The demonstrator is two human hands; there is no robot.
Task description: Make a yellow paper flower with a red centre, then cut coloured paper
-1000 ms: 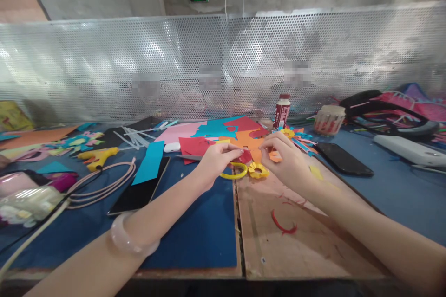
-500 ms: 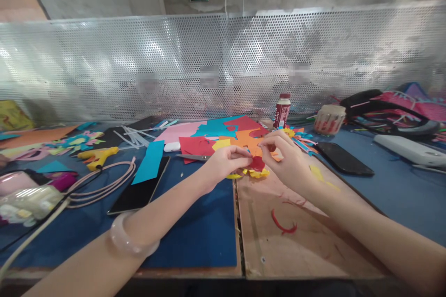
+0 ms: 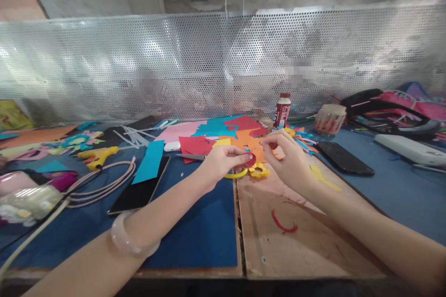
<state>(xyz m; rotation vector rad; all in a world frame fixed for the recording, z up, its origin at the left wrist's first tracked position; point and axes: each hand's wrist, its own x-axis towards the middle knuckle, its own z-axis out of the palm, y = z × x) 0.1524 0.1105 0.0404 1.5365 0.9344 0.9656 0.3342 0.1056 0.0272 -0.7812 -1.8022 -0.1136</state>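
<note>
Between the thumb and fingers of my left hand (image 3: 228,162) is a small round red paper piece (image 3: 250,160). My right hand (image 3: 285,153) hovers just right of it, apart from the paper, thumb and fingertips pinched; whatever they hold is too small to make out. Below the red piece lies a yellow paper flower shape (image 3: 259,171) on the wooden board. Scissors with yellow handles (image 3: 237,174) rest partly under my left hand, their blades (image 3: 191,156) pointing left. A curled red paper scrap (image 3: 284,223) lies nearer the front edge.
Coloured paper sheets (image 3: 174,132) spread behind my hands, with a bottle (image 3: 282,110) beyond. At left are a phone (image 3: 127,199) under a blue strip (image 3: 150,162), a yellow glue gun (image 3: 97,157) and a coiled cable (image 3: 114,181). Another phone (image 3: 344,158) and a jar (image 3: 330,119) stand right.
The red piece has turned and shifted slightly left with my left hand, away from my right fingertips. More of the yellow flower shape and scissor handle shows. My right hand has barely moved.
</note>
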